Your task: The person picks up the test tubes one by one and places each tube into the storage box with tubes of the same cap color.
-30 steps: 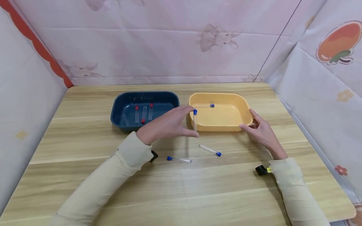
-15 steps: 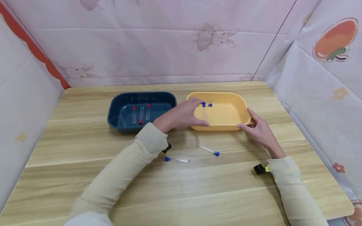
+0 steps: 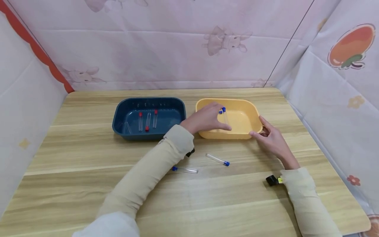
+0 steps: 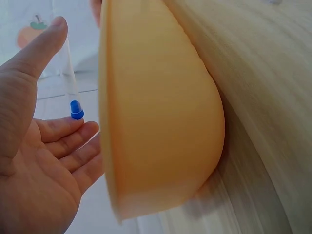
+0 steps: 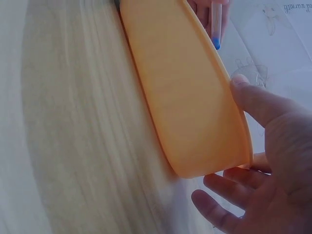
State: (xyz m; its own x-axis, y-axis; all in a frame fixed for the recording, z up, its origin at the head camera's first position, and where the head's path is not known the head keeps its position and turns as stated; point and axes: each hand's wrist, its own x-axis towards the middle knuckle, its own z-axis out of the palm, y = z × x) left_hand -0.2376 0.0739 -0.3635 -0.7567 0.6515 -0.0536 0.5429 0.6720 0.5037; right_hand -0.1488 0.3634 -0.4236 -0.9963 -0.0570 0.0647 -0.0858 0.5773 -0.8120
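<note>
My left hand [image 3: 208,119] pinches a clear test tube with a blue cap [image 4: 77,110] lengthwise, thumb at the bottom end and a fingertip at the cap. It holds the tube over the yellow tray [image 3: 237,135]. Partly behind those fingers, another blue-capped tube [image 3: 220,112] lies in the tray. My right hand [image 3: 271,140] grips the tray's right front corner, thumb at the rim and fingers round the outside, as the right wrist view shows. Two blue-capped tubes lie on the table in front: one tube [image 3: 216,158] to the right, the other tube [image 3: 188,170] partly behind my left sleeve.
To the left stands a dark blue tray [image 3: 118,130] holding several tubes, among them red-capped ones [image 3: 140,121]. Both trays rest on a wood-grain table [image 3: 74,158]. Printed cloth walls [image 3: 171,56] close off the back and both sides.
My left hand has moved right with its tube, from the yellow tray's left edge to over its inside. My right hand has kept its grip on the tray's corner.
</note>
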